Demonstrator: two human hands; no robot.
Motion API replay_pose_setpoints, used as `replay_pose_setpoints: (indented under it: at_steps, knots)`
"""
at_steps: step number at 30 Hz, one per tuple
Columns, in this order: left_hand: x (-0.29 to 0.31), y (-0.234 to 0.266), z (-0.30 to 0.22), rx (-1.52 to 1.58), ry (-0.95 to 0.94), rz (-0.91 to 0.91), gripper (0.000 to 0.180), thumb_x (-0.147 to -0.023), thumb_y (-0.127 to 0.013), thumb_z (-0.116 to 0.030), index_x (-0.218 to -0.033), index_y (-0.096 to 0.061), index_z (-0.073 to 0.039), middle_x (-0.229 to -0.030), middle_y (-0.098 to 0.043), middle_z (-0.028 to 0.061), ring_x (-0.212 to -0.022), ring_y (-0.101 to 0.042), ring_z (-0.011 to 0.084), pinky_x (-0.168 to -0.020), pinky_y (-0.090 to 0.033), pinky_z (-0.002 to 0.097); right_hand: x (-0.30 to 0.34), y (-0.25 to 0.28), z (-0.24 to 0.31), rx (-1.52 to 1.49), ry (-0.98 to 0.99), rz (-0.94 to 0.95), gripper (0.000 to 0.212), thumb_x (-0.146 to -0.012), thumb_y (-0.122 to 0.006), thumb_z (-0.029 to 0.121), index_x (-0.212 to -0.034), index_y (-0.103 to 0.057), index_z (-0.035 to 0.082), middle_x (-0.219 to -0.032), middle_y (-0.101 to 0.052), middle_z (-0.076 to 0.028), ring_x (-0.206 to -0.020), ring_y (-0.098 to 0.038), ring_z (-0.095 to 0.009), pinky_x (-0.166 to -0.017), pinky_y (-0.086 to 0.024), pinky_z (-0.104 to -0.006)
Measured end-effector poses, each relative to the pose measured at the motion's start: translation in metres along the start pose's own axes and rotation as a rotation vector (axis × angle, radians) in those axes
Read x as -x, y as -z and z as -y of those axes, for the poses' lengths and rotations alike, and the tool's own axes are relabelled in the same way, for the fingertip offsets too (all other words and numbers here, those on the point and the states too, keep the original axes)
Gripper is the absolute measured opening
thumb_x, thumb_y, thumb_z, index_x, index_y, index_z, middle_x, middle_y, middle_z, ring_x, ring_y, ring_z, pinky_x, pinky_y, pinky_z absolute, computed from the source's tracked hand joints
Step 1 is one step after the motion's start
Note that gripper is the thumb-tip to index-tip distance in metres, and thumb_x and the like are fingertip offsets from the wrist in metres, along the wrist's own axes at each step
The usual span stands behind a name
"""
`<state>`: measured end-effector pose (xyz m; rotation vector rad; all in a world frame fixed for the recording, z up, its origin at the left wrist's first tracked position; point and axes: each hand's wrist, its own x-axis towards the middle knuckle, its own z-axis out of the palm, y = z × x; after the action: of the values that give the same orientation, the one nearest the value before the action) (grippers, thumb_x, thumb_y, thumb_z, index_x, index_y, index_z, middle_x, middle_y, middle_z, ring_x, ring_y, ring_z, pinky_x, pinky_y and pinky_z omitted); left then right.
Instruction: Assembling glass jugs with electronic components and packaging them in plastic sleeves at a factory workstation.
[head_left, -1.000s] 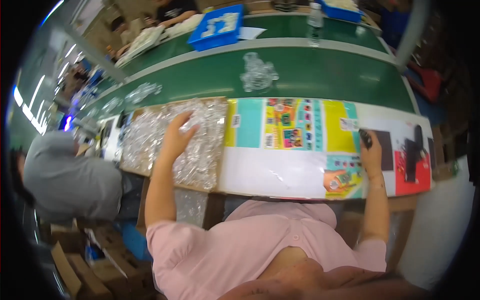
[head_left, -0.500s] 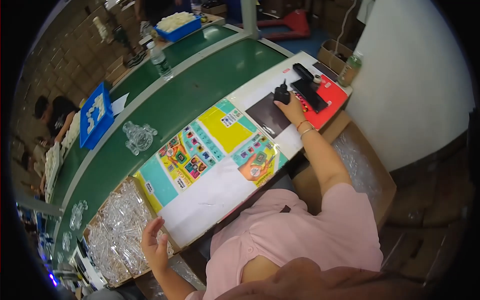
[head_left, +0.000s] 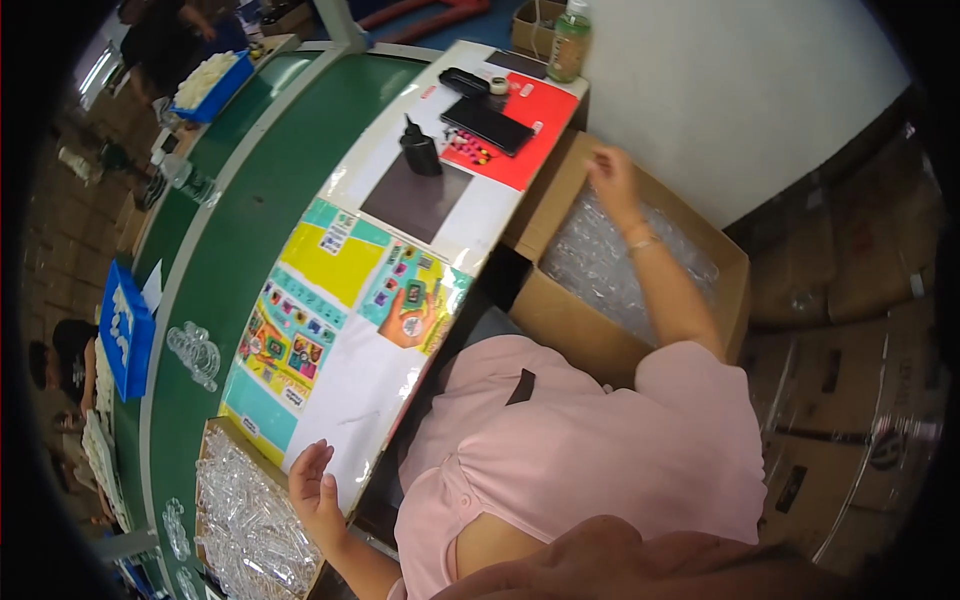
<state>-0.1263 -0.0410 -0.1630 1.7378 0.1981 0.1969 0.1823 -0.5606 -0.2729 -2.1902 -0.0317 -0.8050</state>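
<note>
My left hand [head_left: 315,485] is open above the near edge of the white table board [head_left: 345,410], thumb apart from the fingers, holding nothing. Beside it is a shallow box [head_left: 290,472] full of clear plastic pieces [head_left: 245,515]. My right hand [head_left: 615,182] is raised over a large cardboard box [head_left: 590,325] at the right, its fingers loosely bent and slightly blurred, with no held thing visible. Clear plastic parts [head_left: 585,240] in bags or wrap lie in that box. A black nozzle bottle [head_left: 420,152] stands upright on a dark square [head_left: 400,205], apart from both hands.
Near the bottle lie a black phone [head_left: 488,124], a black case [head_left: 464,82], a tape roll [head_left: 499,86] and a beaded string [head_left: 470,150]. A green-labelled bottle [head_left: 569,42] stands at the board's far corner. Clear moulded parts [head_left: 194,355] and blue trays [head_left: 127,330] line the green belt [head_left: 240,240].
My right hand has let go of the black bottle and moved right, over the cardboard box. The view has turned to the right. My left hand stays near the box of clear pieces.
</note>
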Motion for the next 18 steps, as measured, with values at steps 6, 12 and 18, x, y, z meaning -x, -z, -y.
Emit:
replay_pose_setpoints:
  at_steps: [6, 12, 18]
  knots:
    - [-0.024, -0.05, 0.005, -0.002, 0.068, 0.207, 0.045, -0.082, -0.061, -0.017, -0.117, -0.045, 0.006, -0.115, -0.053, 0.0191, -0.105, -0.053, 0.0278, -0.094, -0.04, 0.0379, 0.207, 0.213, -0.209, 1.007, -0.765, 1.182, 0.048, -0.073, -0.058, 0.039, -0.105, -0.063, 0.005, -0.113, -0.057, -0.017, -0.107, -0.054, -0.031, -0.092, -0.041, -0.0379]
    - [-0.042, -0.096, -0.006, 0.009, 0.174, 0.387, 0.048, -0.082, -0.062, -0.019, -0.12, -0.045, 0.004, -0.113, -0.054, 0.0182, -0.104, -0.054, 0.0255, -0.093, -0.04, 0.0351, 0.291, 0.206, -0.175, 0.98, -0.973, 1.089, 0.081, -0.058, -0.077, 0.039, -0.124, -0.046, 0.003, -0.125, -0.049, -0.016, -0.115, -0.047, -0.031, -0.095, -0.04, -0.0375]
    - [-0.056, -0.135, -0.002, 0.103, 0.301, 0.566, 0.04, -0.083, -0.059, -0.007, -0.12, -0.046, 0.001, -0.115, -0.054, 0.0122, -0.103, -0.054, 0.0188, -0.091, -0.042, 0.0323, 0.277, 0.196, -0.16, 1.008, -0.79, 1.103, 0.091, -0.053, -0.08, 0.038, -0.126, -0.04, 0.003, -0.129, -0.043, -0.015, -0.117, -0.044, -0.03, -0.098, -0.037, -0.0381]
